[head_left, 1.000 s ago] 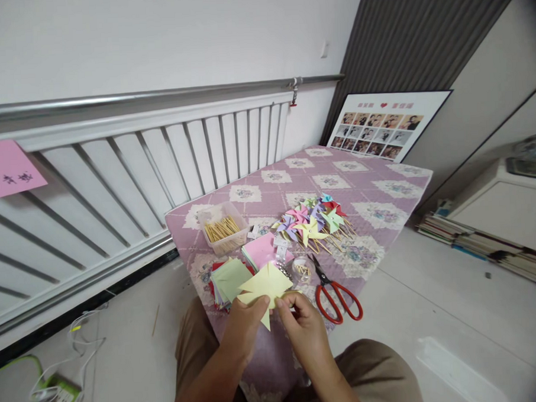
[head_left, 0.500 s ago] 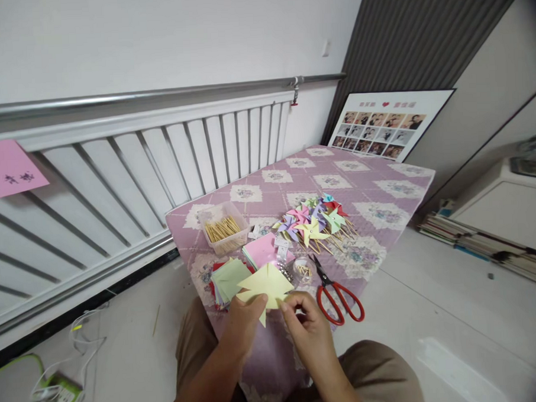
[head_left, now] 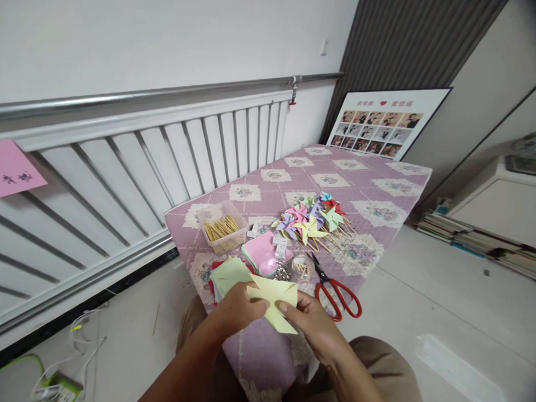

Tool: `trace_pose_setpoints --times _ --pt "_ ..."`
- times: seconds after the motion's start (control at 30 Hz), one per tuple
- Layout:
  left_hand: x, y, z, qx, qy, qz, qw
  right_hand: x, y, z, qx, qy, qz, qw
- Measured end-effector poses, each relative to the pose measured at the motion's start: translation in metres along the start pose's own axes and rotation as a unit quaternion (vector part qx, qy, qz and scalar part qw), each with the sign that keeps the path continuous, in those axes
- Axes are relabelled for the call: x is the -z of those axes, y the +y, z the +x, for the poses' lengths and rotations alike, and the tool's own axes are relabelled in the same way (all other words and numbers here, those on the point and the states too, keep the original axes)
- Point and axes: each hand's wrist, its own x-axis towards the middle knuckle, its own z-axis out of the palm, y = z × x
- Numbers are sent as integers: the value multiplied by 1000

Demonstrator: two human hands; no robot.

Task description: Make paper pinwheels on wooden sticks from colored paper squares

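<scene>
Both hands hold one pale yellow paper square (head_left: 276,304) with slits cut in from its corners. My left hand (head_left: 243,303) pinches its left side, thumb on top. My right hand (head_left: 311,319) grips its right side, thumb pressed near the middle. Just beyond the paper lie a stack of pink paper (head_left: 258,246), small metal fasteners (head_left: 282,271) and a round clear tub (head_left: 302,267) with short wooden pieces. A stack of green paper squares (head_left: 227,275) sits by my left hand. Scissors with red handles (head_left: 338,293) rest open to the right of my right hand.
A clear plastic box (head_left: 225,229) of thin wooden sticks stands at the table's left edge. Several finished paper pinwheels (head_left: 313,220) lie in a pile farther back. Behind the patterned tablecloth (head_left: 329,180) are a white radiator (head_left: 160,164) and a photo board (head_left: 380,125).
The yellow paper has turned and tilted, with its slit flaps lying flatter. My left hand has shifted up its left side, and my right thumb has moved onto the sheet.
</scene>
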Motion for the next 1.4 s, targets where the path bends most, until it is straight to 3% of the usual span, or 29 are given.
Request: trace_pose_setpoints --times 0.27,0.6,0.8,0.9,1.0,1.07,1.13,1.23,1.4 --pt "-1 2 0 -28 -9 23 999 -7 13 5 11 61 -17 998" --pt "-2 -7 4 -40 -16 69 997 1 27 12 31 45 -79 995" --pt "-1 -2 2 -38 -27 18 999 -5 31 13 35 105 -62 992" --pt "-3 -7 4 -41 66 -85 993 -7 33 15 32 131 1 991" --pt "-12 -24 5 -35 223 -207 952 -8 33 18 31 172 59 983" --pt "-23 -38 3 -5 266 -271 925 -8 32 19 35 183 85 979" --pt "-37 -49 -3 26 245 -302 921 -9 30 20 40 185 95 977" --pt "-58 -55 -11 62 167 -339 924 -9 30 20 47 183 78 979" --pt "-68 -34 -9 48 122 -419 899 -12 31 19 58 155 75 983"
